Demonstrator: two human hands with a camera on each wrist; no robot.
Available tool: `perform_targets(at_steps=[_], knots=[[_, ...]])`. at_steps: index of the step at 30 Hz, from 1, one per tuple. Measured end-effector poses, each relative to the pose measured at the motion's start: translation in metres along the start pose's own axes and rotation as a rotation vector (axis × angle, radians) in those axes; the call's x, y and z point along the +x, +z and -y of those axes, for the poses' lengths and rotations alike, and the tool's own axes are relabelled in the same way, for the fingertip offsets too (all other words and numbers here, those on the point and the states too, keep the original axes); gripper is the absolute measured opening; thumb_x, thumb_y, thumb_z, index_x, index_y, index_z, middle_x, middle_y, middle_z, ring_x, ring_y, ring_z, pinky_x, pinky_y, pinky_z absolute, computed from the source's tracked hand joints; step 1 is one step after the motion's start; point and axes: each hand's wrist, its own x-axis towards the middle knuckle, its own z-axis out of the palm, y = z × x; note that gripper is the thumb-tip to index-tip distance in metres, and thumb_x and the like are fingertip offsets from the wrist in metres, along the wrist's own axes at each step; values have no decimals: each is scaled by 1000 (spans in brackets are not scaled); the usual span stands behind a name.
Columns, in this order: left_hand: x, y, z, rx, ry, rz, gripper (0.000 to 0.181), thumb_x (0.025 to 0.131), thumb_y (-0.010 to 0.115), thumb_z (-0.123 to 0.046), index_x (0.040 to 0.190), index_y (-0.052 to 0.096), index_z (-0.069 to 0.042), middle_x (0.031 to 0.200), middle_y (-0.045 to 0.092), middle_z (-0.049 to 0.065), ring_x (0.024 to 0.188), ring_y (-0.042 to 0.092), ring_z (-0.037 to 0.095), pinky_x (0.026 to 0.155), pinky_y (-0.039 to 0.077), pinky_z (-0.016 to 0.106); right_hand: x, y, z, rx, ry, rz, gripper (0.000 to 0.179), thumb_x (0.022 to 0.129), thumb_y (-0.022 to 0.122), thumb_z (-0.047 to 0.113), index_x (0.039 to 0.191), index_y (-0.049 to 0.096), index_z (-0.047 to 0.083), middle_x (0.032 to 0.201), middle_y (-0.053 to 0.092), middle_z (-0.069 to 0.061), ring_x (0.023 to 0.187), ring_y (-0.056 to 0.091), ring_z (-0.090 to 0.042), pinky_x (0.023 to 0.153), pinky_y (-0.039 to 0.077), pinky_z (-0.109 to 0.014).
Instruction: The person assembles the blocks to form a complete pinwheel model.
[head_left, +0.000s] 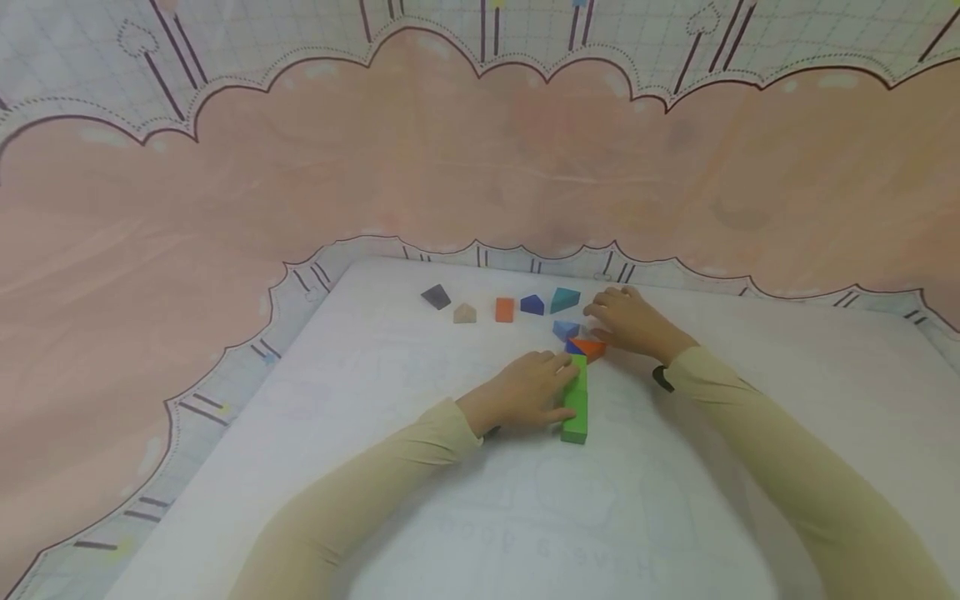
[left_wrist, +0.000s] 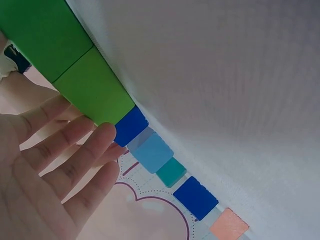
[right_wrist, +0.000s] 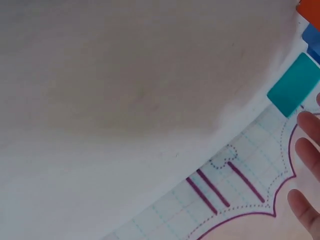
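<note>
Touching green blocks [head_left: 575,427], your straight-fingered left hand [head_left: 525,387] maybe steadies them; your loose right hand [head_left: 633,321] hovers near the table's far edge [head_left: 405,271].

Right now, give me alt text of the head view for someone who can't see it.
A person's left hand touches two bright green rectangular blocks set end to end on a white surface; the right hand is near a teal angular block and an orange triangular block.

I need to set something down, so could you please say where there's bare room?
Free: the table between both sleeves, nearer than the green blocks, and between the grey block and left sleeve. Crowded: from green blocks to teal block, by the right hand.
</note>
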Motion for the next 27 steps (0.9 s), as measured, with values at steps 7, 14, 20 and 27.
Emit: perform_targets(at_steps=[7, 14, 20, 27], knots=[[0, 0, 0, -4, -1, -4, 62, 91, 49, -55, 136, 42, -12, 136, 48, 5, 121, 50, 18, 107, 39, 34, -23, -8, 3, -44, -1, -91, 35, 86, 67, 25, 116, 61, 7, 116, 62, -15, 114, 53, -34, 101, 38, -56], [0, 0, 1, -26, -16, -7, 63, 90, 50, -55, 136, 43, -12, 138, 48, 4, 124, 48, 18, 108, 38, 34, -45, -12, 21, -97, -57, -192, 39, 82, 71, 27, 114, 61, 7, 111, 63, -14, 111, 55, -33, 97, 41, -56], [1, -1, 2, -26, -21, -23, 62, 89, 51, -55, 134, 46, -12, 134, 50, 3, 120, 50, 18, 105, 40, 33, -61, -13, 42, -103, -127, -253, 35, 81, 71, 26, 109, 61, 8, 108, 63, -11, 108, 55, -31, 96, 43, -53], [2, 2, 4, 33, -36, -65, 61, 88, 51, -58, 127, 50, -11, 124, 55, 3, 108, 54, 17, 96, 46, 32, -67, -12, 62, -73, -191, -241, 36, 82, 70, 29, 111, 61, 8, 111, 63, -9, 109, 55, -28, 96, 43, -51]])
